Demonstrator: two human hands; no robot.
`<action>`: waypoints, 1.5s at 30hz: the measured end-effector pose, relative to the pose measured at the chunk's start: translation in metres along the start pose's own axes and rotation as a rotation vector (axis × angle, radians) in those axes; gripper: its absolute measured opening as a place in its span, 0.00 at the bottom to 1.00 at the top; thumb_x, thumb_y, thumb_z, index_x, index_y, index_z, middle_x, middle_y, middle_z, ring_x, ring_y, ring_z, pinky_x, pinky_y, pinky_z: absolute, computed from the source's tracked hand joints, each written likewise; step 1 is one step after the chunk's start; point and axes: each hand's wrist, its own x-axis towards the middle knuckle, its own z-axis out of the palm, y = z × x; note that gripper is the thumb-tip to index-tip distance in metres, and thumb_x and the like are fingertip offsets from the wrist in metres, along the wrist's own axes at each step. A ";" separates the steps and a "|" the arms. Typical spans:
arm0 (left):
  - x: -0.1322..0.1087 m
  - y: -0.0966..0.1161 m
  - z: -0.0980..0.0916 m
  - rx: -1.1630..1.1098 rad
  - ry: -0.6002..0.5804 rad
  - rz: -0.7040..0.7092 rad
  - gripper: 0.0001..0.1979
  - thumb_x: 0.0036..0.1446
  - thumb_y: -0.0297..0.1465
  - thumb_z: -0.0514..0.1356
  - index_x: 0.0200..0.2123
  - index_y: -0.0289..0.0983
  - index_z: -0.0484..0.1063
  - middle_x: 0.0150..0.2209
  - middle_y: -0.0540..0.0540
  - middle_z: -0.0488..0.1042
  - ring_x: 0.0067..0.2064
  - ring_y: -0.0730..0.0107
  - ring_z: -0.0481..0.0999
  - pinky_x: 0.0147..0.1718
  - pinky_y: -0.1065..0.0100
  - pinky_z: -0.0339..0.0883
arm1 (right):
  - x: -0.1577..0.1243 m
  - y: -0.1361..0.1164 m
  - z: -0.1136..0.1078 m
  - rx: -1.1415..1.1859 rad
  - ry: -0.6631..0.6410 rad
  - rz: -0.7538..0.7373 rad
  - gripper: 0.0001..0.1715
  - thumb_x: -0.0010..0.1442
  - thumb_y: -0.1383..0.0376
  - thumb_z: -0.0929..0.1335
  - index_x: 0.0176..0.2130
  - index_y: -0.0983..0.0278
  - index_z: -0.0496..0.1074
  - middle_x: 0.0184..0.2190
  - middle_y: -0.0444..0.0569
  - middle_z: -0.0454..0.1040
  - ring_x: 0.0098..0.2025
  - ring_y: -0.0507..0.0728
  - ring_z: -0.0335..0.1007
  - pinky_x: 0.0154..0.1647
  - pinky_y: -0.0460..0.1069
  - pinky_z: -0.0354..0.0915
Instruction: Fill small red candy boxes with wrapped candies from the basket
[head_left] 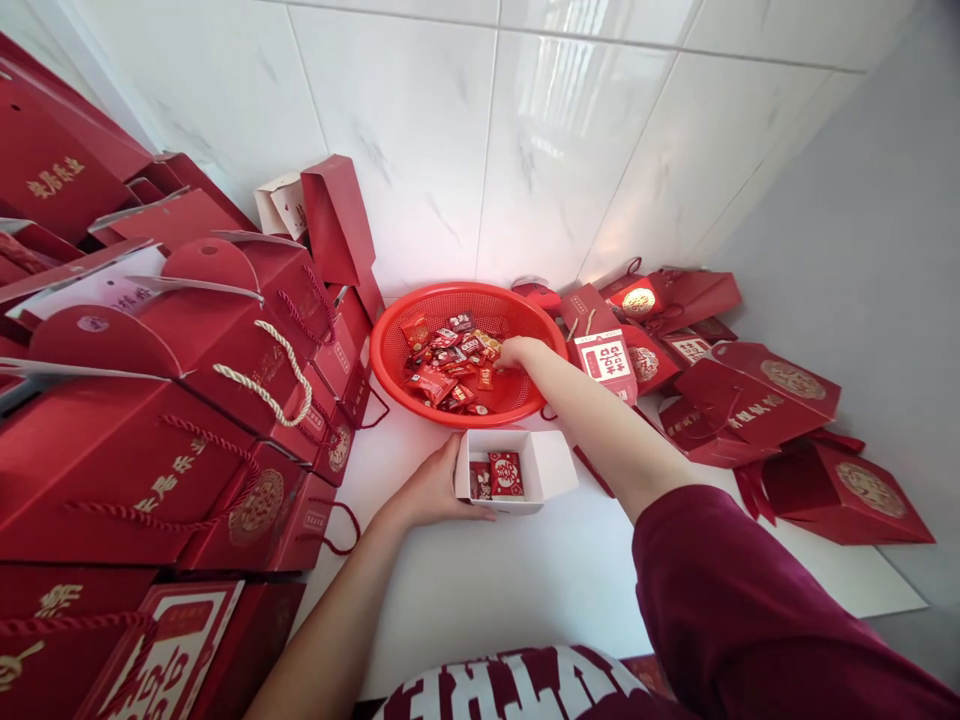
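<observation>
A small white open box [534,500] stands on the white table, its flap folded out to the right. My left hand [435,488] grips its left side, thumb at the back edge and fingers along the front. Inside the box lie a red wrapped candy [506,473] with gold-white print and a darker red packet [480,480]. Behind it sits a red plastic basket [386,375] holding a heap of wrapped candies [450,365]. My right hand [519,352] reaches into the basket at the heap's right side, fingers curled down and together; its fingertips are partly hidden.
Red gift boxes [97,440] with rope handles are stacked along the left. More red boxes [780,395] lie jumbled on the right, some tipped over. A white tiled wall [420,130] rises behind the basket. The white table [517,570] extends toward me.
</observation>
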 end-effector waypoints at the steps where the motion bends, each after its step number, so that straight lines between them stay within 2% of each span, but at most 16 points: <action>1: 0.000 0.000 0.000 -0.006 -0.005 0.000 0.55 0.34 0.38 0.78 0.63 0.39 0.55 0.61 0.35 0.67 0.60 0.45 0.71 0.58 0.49 0.66 | 0.003 0.001 0.001 -0.001 -0.024 0.015 0.17 0.68 0.59 0.69 0.52 0.68 0.72 0.50 0.54 0.73 0.47 0.59 0.74 0.47 0.56 0.73; 4: 0.001 0.000 0.001 -0.033 -0.017 0.002 0.56 0.35 0.38 0.78 0.64 0.40 0.54 0.62 0.35 0.66 0.61 0.46 0.70 0.59 0.50 0.66 | 0.009 0.002 0.002 0.000 -0.073 0.046 0.18 0.67 0.60 0.69 0.52 0.68 0.71 0.50 0.54 0.73 0.48 0.60 0.74 0.48 0.57 0.73; 7: 0.001 -0.003 0.002 -0.035 -0.017 -0.011 0.56 0.34 0.38 0.78 0.64 0.40 0.54 0.62 0.35 0.66 0.61 0.45 0.70 0.59 0.50 0.65 | 0.007 -0.001 0.000 0.023 -0.059 0.041 0.17 0.67 0.60 0.69 0.51 0.67 0.72 0.49 0.53 0.73 0.47 0.59 0.74 0.48 0.57 0.73; 12: 0.000 -0.005 0.002 -0.057 -0.021 0.006 0.56 0.35 0.37 0.78 0.65 0.41 0.53 0.62 0.36 0.66 0.62 0.45 0.70 0.60 0.51 0.64 | -0.019 -0.005 -0.013 0.188 0.118 -0.039 0.12 0.64 0.64 0.71 0.43 0.72 0.74 0.41 0.57 0.77 0.45 0.60 0.76 0.47 0.53 0.71; 14: 0.000 -0.003 0.001 -0.060 -0.019 0.020 0.57 0.35 0.37 0.78 0.65 0.41 0.53 0.63 0.36 0.66 0.62 0.44 0.69 0.60 0.50 0.63 | -0.040 -0.003 -0.012 0.294 0.206 -0.128 0.13 0.68 0.63 0.67 0.46 0.72 0.73 0.42 0.57 0.78 0.44 0.57 0.76 0.45 0.48 0.70; 17: 0.001 -0.001 0.001 -0.056 -0.020 0.018 0.57 0.35 0.38 0.78 0.66 0.42 0.54 0.63 0.36 0.66 0.62 0.43 0.69 0.60 0.48 0.63 | -0.081 -0.002 -0.001 0.537 0.322 -0.328 0.16 0.71 0.59 0.62 0.52 0.67 0.67 0.46 0.52 0.77 0.43 0.52 0.75 0.40 0.44 0.71; 20: 0.001 -0.001 0.001 -0.065 -0.012 0.017 0.55 0.35 0.38 0.79 0.64 0.42 0.55 0.62 0.36 0.66 0.62 0.43 0.69 0.60 0.47 0.64 | -0.121 -0.003 0.019 1.067 0.400 -0.699 0.14 0.64 0.58 0.70 0.42 0.66 0.69 0.39 0.50 0.76 0.38 0.53 0.74 0.38 0.46 0.71; 23: 0.000 -0.001 0.002 -0.100 -0.007 0.001 0.54 0.35 0.37 0.79 0.63 0.42 0.56 0.62 0.36 0.67 0.62 0.43 0.70 0.59 0.47 0.65 | -0.153 -0.007 0.033 1.275 0.408 -0.874 0.13 0.60 0.60 0.74 0.39 0.66 0.71 0.37 0.48 0.77 0.38 0.53 0.74 0.41 0.47 0.71; 27: 0.000 0.000 0.003 -0.115 -0.014 -0.022 0.54 0.36 0.36 0.78 0.64 0.43 0.54 0.62 0.36 0.68 0.61 0.44 0.71 0.59 0.47 0.66 | -0.179 -0.013 0.038 1.312 0.421 -1.045 0.13 0.59 0.63 0.75 0.42 0.64 0.72 0.44 0.52 0.79 0.47 0.58 0.76 0.50 0.54 0.71; 30: 0.000 0.002 0.003 -0.087 -0.009 0.003 0.56 0.36 0.37 0.78 0.65 0.44 0.53 0.63 0.37 0.66 0.62 0.43 0.70 0.59 0.46 0.65 | -0.189 -0.016 0.037 1.303 0.454 -1.161 0.13 0.60 0.62 0.75 0.43 0.63 0.72 0.44 0.52 0.79 0.50 0.60 0.75 0.55 0.60 0.70; 36: 0.003 0.001 0.001 -0.021 -0.029 0.016 0.53 0.37 0.40 0.78 0.64 0.41 0.57 0.63 0.37 0.67 0.62 0.44 0.69 0.59 0.46 0.65 | -0.197 -0.018 0.034 1.293 0.473 -1.363 0.14 0.62 0.68 0.72 0.48 0.63 0.71 0.42 0.51 0.78 0.48 0.59 0.76 0.52 0.60 0.72; 40: 0.003 0.001 -0.001 0.052 -0.038 0.009 0.50 0.37 0.42 0.77 0.62 0.40 0.61 0.61 0.38 0.68 0.62 0.43 0.68 0.60 0.45 0.63 | -0.200 -0.017 0.032 1.269 0.480 -1.410 0.15 0.61 0.70 0.73 0.48 0.65 0.71 0.42 0.53 0.77 0.48 0.60 0.76 0.50 0.59 0.74; 45: 0.002 0.006 -0.002 0.071 -0.013 0.006 0.49 0.37 0.41 0.77 0.62 0.41 0.62 0.62 0.39 0.66 0.63 0.43 0.66 0.60 0.47 0.63 | -0.198 -0.016 0.036 1.212 0.499 -1.359 0.15 0.62 0.65 0.74 0.47 0.63 0.70 0.40 0.52 0.76 0.45 0.60 0.77 0.48 0.59 0.75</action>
